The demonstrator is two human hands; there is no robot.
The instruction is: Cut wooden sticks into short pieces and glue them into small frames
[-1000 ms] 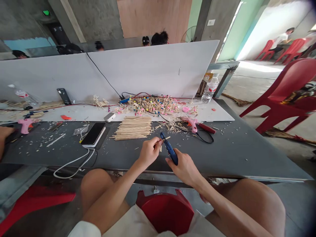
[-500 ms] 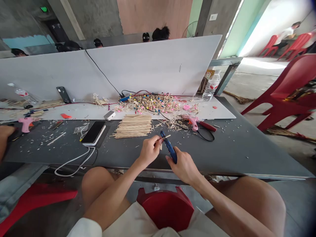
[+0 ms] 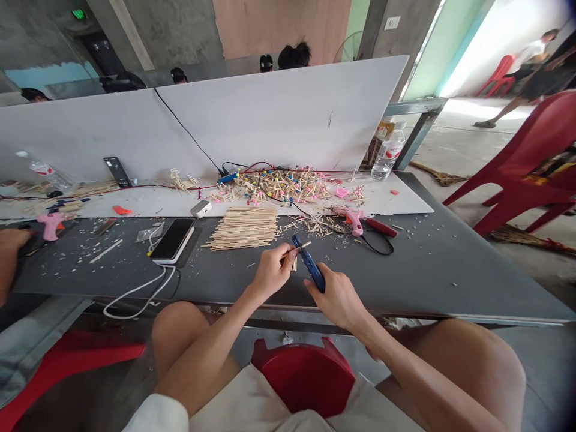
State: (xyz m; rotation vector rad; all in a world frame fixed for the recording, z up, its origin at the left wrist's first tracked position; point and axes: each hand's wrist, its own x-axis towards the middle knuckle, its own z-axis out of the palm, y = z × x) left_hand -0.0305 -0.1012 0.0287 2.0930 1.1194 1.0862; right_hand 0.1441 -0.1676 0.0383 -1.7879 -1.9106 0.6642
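My left hand [image 3: 272, 267] is closed, pinching a thin wooden stick [image 3: 306, 244] between thumb and fingers. Wrapped round the handles of blue pliers [image 3: 311, 264], my right hand [image 3: 338, 294] is closed too. The jaws of the pliers meet the stick just beyond my left fingertips, and a short end sticks out to the right. Below this spot, short cut pieces of stick lie on the dark table, partly hidden by my left hand. A neat bundle of long wooden sticks [image 3: 245, 228] rests just behind my left hand.
Behind lie a heap of short sticks with coloured ends [image 3: 279, 185], loose cut pieces [image 3: 312, 225] and a pink glue gun [image 3: 353, 221]. A phone [image 3: 174, 240] with a white cable is at left. A water bottle [image 3: 389, 153] stands by the white partition [image 3: 270, 120]. Another person's hand [image 3: 11, 240] is far left.
My hands and the pliers hold nearly the same place on the stick. The view has shifted slightly. At far right, a walking person's leg has come into view.
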